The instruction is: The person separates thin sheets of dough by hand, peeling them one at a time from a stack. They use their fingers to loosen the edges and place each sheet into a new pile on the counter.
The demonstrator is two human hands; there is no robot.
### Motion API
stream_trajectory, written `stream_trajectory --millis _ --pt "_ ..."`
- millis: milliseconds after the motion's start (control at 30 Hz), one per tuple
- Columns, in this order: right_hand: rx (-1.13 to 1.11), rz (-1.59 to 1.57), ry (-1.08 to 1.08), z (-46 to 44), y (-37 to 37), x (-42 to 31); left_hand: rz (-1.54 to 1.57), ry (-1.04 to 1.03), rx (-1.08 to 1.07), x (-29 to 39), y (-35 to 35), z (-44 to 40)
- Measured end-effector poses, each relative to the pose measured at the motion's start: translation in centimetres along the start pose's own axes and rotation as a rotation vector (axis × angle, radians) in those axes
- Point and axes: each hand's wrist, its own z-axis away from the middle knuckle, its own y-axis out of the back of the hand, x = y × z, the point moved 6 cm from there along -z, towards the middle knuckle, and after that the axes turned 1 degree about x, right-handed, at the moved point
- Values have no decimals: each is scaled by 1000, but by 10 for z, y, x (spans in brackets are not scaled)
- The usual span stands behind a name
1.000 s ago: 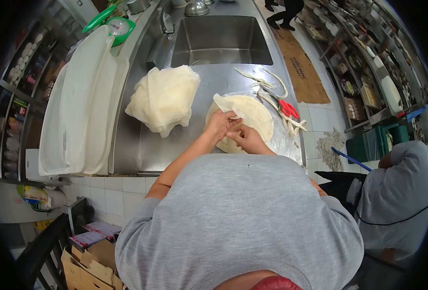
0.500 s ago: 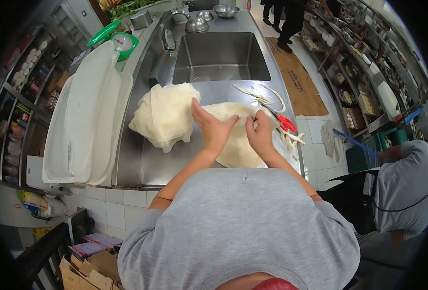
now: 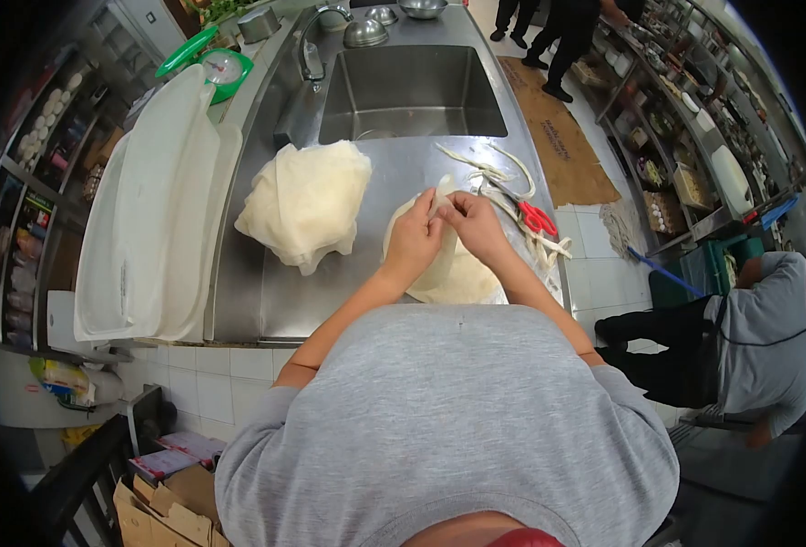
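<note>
Thin, pale round sheets that look like spring roll wrappers [image 3: 457, 278] lie on the steel counter in front of me. My left hand [image 3: 415, 239] and my right hand [image 3: 477, 225] come close together over them, both pinching a raised wrapper edge between thumb and fingers. To the left, a loose, folded pile of wrappers [image 3: 302, 202] sits apart from my hands. Right of my right hand are red-handled scissors [image 3: 538, 219], their blades partly covered by cut pale strips [image 3: 513, 181]. More strips hang near the counter's right edge.
Long white plastic trays [image 3: 152, 228] lean along the left side. Beyond the work area are a sink [image 3: 412, 123] with a faucet [image 3: 306, 46], metal bowls [image 3: 364, 35] and a green scale [image 3: 228, 73]. A co-worker [image 3: 763, 324] bends at the right, holding a blue-handled mop.
My hands have come together, and the wrapper edge is now lifted and folded up between them. My left hand's spread fingers have closed. The co-worker has shifted at the right.
</note>
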Motion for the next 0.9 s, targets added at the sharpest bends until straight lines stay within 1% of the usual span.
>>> stream_trajectory --millis 67,167,267,367,467,567,667,767,867,900 --pt "16 29 -66 6 -10 26 -38 27 -38 -14 -5 9" --pt "162 249 189 14 -12 24 -75 28 -90 -24 -6 14" --pt "69 367 97 17 -12 16 -161 -5 -39 -23 -1 13" --pt "106 413 -13 16 -9 26 -168 -50 32 -29 1 13" --pt "109 437 -36 15 -9 41 -88 61 39 -33 2 13" --pt "50 273 -54 16 -10 35 -100 178 -94 -29 -3 16" --pt "88 194 70 15 -3 24 -4 -22 -10 -24 -9 18" --pt "-11 81 -106 8 -8 67 19 158 -32 -43 -11 19" --pt "-15 88 -346 20 -4 58 -29 188 6 -58 -13 21" --pt "25 6 -357 22 -5 61 -11 220 11 -63 -14 22"
